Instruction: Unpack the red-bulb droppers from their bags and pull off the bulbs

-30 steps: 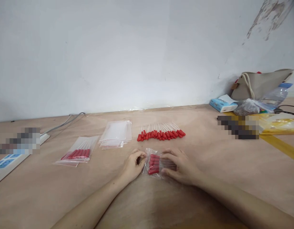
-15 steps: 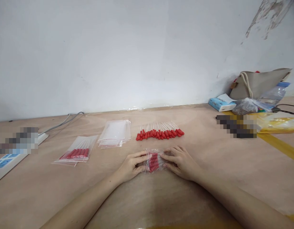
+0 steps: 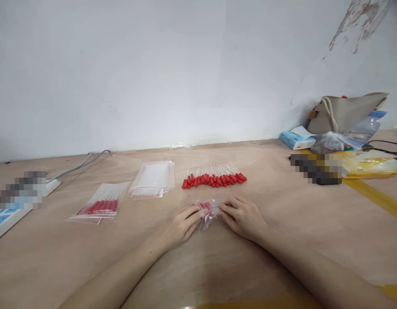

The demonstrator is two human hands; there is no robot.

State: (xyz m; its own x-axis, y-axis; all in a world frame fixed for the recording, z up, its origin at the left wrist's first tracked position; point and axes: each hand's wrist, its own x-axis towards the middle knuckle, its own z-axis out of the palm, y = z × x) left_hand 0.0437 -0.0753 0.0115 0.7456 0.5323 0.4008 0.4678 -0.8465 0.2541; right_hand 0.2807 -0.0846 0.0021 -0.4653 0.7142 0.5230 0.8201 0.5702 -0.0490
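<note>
A clear plastic bag (image 3: 204, 224) holding several red-bulbed droppers (image 3: 206, 209) lies in front of me, between my hands. The fingers of my left hand (image 3: 184, 224) are closed on its left end, partly covering the red bulbs. At the other end, my right hand (image 3: 241, 214) pinches the bag where the clear dropper stems lie. Just beyond my hands is a row of loose droppers (image 3: 214, 179), red bulbs towards me and thin clear stems pointing to the wall. To their left lies a stack of flat clear bags (image 3: 151, 179).
Filled bags of droppers (image 3: 103, 204) lie at the left, near a white power strip (image 3: 14, 214) with a grey cable. Far right stand a blue box (image 3: 296, 139), a beige bag (image 3: 349, 113), crumpled plastic and a yellow package (image 3: 368, 167). A pale wall closes off the back.
My left fingers have closed further over the red bulbs, and my right fingers have drawn together on the bag. The bag looks more bunched. The whole view has shifted slightly.
</note>
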